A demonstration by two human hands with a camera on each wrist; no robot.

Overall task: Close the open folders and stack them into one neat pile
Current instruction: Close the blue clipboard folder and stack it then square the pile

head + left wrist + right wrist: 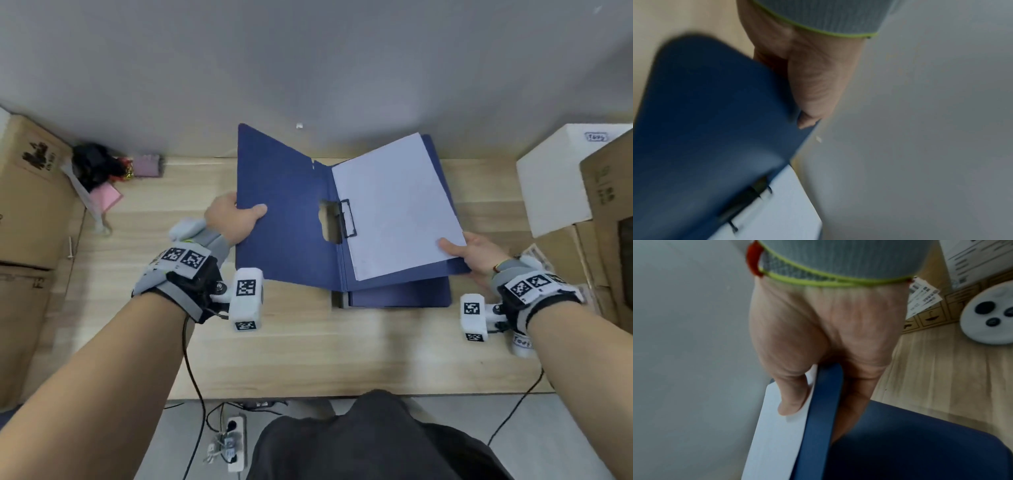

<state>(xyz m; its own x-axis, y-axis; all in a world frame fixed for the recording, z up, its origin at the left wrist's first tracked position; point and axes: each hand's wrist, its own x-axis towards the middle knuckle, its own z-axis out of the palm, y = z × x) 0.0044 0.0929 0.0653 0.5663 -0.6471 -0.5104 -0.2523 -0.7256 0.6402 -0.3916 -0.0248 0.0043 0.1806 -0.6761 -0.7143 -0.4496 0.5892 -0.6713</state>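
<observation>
- Folder (287, 219) in dark blue is held half open above the wooden bench (308, 349), its left cover raised and tilted, its right half carrying a white sheet of paper (394, 202) under a black clip (347, 219) at the spine.
- The outer edge of the raised cover is gripped by the left hand (233, 219): the thumb is laid on the inner face, and the fingers are hidden behind the cover.
- In the left wrist view the same left hand (809, 78) is seen closed on the cover's edge, though the picture is blurred.
- The near right corner of the folder is pinched by the right hand (476, 253), with the thumb pressed on the paper and the fingers tucked beneath the blue board.
- In the right wrist view the right hand (818, 340) is shown with the thumb on the white sheet and the fingers under the blue edge.
- A closed blue folder (400, 296) lies flat on the bench just beneath the held one, with its near edge exposed; whether more than one lies there cannot be told.
- Cardboard boxes (30, 192) are stood at the left of the bench, and a white box (555, 181) and a further carton (609, 192) at the right.
- A dark bundle with pink items (102, 171) is seen at the far left of the bench.
</observation>
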